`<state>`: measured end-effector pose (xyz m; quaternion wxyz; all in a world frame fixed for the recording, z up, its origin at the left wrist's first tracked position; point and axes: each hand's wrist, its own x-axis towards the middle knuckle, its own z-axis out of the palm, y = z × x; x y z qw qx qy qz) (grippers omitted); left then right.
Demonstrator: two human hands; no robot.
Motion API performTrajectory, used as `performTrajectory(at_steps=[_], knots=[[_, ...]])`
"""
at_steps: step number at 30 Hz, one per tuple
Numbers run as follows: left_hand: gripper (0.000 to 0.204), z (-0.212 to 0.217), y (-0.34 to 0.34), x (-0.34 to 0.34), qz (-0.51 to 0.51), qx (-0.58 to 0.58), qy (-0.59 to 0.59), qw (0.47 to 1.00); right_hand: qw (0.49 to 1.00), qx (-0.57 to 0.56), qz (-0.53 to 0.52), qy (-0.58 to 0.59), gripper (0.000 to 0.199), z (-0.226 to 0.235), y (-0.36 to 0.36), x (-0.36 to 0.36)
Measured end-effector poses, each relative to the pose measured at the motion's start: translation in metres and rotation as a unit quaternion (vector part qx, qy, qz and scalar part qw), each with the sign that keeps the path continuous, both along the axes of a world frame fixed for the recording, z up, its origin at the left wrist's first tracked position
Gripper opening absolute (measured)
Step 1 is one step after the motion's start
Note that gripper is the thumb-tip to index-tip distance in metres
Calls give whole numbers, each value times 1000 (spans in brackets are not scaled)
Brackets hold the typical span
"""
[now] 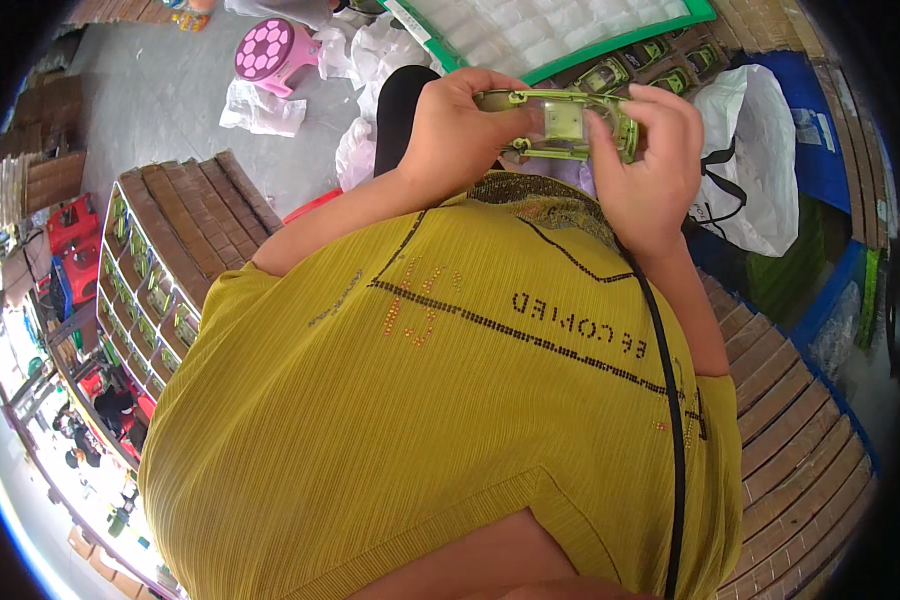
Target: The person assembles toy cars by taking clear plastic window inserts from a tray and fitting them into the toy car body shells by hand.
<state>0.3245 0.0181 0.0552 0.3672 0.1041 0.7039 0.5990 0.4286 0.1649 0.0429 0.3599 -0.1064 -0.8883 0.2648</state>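
Note:
Between my two hands is a bright green toy car body point(564, 124), a frame-like shell with a pale see-through part in its middle. My left hand point(458, 128) is closed round its left end, the thumb laid along the shell. At the other end my right hand point(658, 165) pinches it, with the thumb on the pale part and the fingers curled over the far edge. My fingers cover both ends of the shell. Just beyond it, more green toy cars point(650, 52) sit in a brown divided box.
A green-edged tray point(560, 62) with white padded pockets lies ahead. At right are a white bag point(745, 200) with a black strap and stacked cardboard dividers point(800, 450). A pink stool point(267, 52) and crumpled plastic bags point(262, 108) stand front left, near a cardboard stack point(195, 205).

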Motion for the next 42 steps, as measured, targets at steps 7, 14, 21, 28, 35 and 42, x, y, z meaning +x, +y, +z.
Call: performTrajectory(at_steps=[7, 14, 21, 28, 35, 42], knots=[[33, -12, -2, -2, 25, 49, 27, 998, 902, -385, 21, -196, 23, 4, 4, 1], [27, -8, 0, -13, -76, -22, 171, 982, 878, -418, -16, -231, 23, 21, -1, 0], [27, 3, 6, -15, -133, -65, 271, 951, 877, -411, 1, -247, 24, 18, -4, -1], [28, -4, 10, -17, -147, -85, 337, 926, 923, -325, 3, -208, 28, 7, -1, 1], [30, -3, 14, -17, -163, -113, 361, 911, 919, -315, 14, -234, 27, 8, 0, 1], [38, -6, 17, -19, -144, -131, 402, 895, 932, -307, 3, -192, 26, 6, -1, -1]])
